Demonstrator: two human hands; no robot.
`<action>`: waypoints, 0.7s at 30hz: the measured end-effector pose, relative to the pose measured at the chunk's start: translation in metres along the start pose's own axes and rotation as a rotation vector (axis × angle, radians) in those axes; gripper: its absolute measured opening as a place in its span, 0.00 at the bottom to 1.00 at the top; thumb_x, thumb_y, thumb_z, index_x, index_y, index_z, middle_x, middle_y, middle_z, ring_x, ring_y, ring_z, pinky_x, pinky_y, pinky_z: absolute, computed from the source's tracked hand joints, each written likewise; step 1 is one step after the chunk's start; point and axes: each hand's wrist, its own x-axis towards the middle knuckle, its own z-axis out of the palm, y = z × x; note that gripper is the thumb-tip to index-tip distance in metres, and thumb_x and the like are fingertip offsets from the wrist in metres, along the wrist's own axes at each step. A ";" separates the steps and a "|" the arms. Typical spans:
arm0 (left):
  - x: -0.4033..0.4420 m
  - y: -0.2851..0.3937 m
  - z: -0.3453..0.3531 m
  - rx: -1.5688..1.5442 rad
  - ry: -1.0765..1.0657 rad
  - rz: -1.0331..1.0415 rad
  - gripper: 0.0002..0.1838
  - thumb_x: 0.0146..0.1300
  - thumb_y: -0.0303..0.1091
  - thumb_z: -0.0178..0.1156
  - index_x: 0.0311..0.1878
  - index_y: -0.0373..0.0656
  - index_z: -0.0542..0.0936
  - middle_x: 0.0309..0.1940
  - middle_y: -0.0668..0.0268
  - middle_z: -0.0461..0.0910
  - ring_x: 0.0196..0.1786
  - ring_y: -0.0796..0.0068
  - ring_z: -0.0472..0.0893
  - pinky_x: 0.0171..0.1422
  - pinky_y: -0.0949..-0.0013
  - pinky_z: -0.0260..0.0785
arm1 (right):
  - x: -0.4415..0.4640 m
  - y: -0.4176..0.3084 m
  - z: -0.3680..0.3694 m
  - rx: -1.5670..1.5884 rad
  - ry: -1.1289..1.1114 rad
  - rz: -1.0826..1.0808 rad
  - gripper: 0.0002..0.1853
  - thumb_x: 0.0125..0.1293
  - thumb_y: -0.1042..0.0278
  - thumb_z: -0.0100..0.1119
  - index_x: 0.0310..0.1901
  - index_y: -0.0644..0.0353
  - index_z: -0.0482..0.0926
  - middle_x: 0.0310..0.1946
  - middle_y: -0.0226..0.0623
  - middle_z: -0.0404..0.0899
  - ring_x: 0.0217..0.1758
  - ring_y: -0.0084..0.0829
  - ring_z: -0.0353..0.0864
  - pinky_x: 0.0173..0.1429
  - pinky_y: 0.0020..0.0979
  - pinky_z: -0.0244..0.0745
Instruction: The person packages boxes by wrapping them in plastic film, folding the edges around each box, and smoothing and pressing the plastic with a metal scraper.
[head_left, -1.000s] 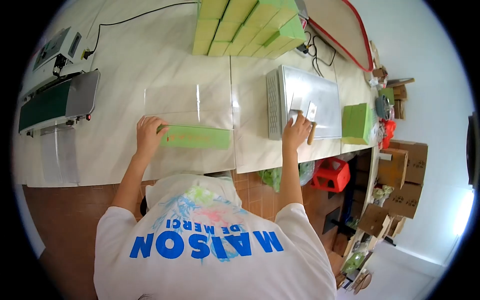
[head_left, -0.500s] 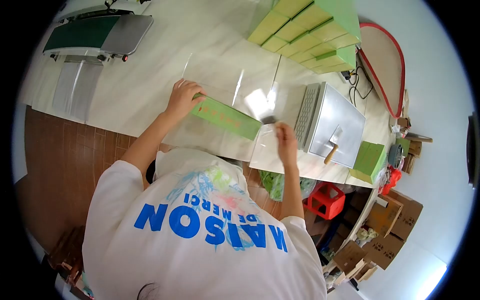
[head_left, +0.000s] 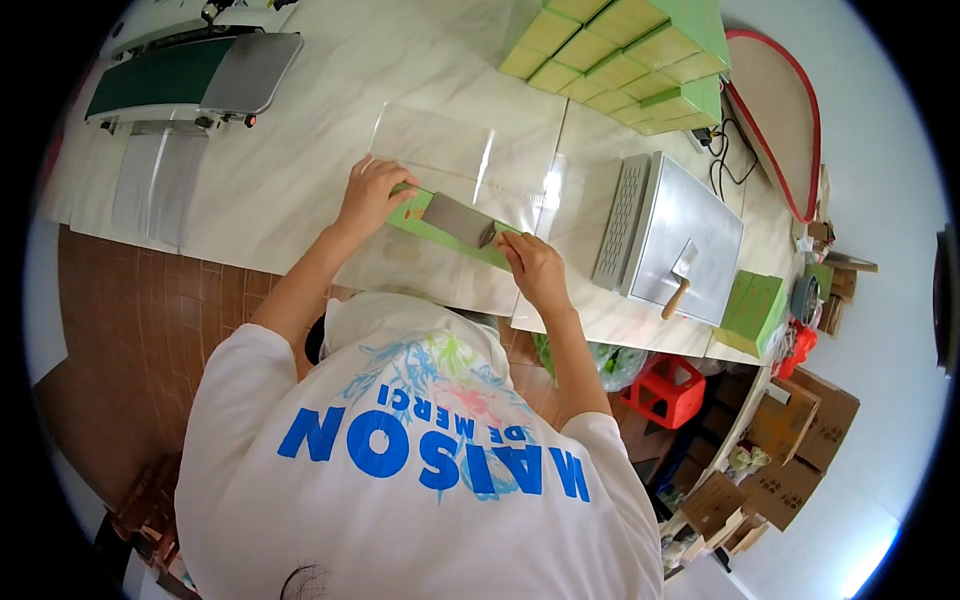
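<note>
A long green box (head_left: 407, 216) with orange markings lies at the table's front edge, beside a sheet of clear plastic film (head_left: 440, 130). My left hand (head_left: 372, 195) grips the far left end of the box, thumb and fingers around its corner. In my right hand (head_left: 537, 268) is a tool with a wide, flat, rectangular metal blade (head_left: 458, 219). The blade rests flat along the top of the box, pointing left. My fist hides most of its handle.
Stacked green boxes (head_left: 625, 60) stand at the back. To the right sits a metal-topped hot plate (head_left: 690, 240) bearing a wooden-handled scraper (head_left: 677, 298), with another green box (head_left: 752, 312) beyond. A green-and-grey machine platform (head_left: 165, 80) is at far left. Below the table is a red stool (head_left: 664, 390).
My right hand has moved left with the bladed tool. The blade, raised off the right end before, now lies over the box. My left hand keeps its hold.
</note>
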 end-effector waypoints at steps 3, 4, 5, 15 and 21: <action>0.001 -0.002 0.002 0.013 -0.011 0.000 0.07 0.59 0.38 0.65 0.39 0.50 0.82 0.39 0.70 0.81 0.52 0.66 0.77 0.73 0.49 0.55 | 0.001 0.003 0.004 -0.064 0.052 0.091 0.09 0.65 0.67 0.60 0.44 0.58 0.81 0.28 0.38 0.78 0.31 0.42 0.79 0.36 0.40 0.74; 0.001 -0.001 0.002 0.013 -0.013 0.004 0.07 0.59 0.38 0.65 0.39 0.50 0.82 0.39 0.70 0.81 0.52 0.66 0.77 0.73 0.49 0.55 | 0.001 0.003 0.004 -0.064 0.055 0.094 0.09 0.65 0.67 0.60 0.44 0.58 0.81 0.28 0.38 0.78 0.31 0.42 0.79 0.36 0.40 0.74; 0.000 -0.001 0.001 0.008 -0.006 0.003 0.07 0.59 0.38 0.65 0.39 0.50 0.82 0.39 0.70 0.81 0.52 0.66 0.77 0.73 0.49 0.55 | 0.000 0.001 0.006 -0.073 0.092 0.113 0.09 0.65 0.67 0.59 0.44 0.58 0.81 0.29 0.38 0.78 0.31 0.42 0.79 0.36 0.40 0.74; -0.002 0.003 0.001 0.009 0.008 -0.030 0.06 0.59 0.37 0.66 0.38 0.49 0.81 0.37 0.73 0.80 0.50 0.69 0.77 0.73 0.51 0.54 | -0.021 -0.019 0.025 0.076 0.359 0.382 0.11 0.72 0.64 0.51 0.48 0.60 0.75 0.33 0.47 0.80 0.35 0.50 0.80 0.38 0.46 0.74; 0.001 0.005 -0.003 0.018 -0.027 -0.019 0.07 0.59 0.36 0.66 0.40 0.48 0.83 0.41 0.70 0.82 0.52 0.67 0.78 0.73 0.49 0.54 | -0.062 -0.073 0.057 0.035 0.053 0.459 0.11 0.73 0.63 0.49 0.49 0.60 0.68 0.30 0.53 0.81 0.29 0.56 0.81 0.30 0.51 0.75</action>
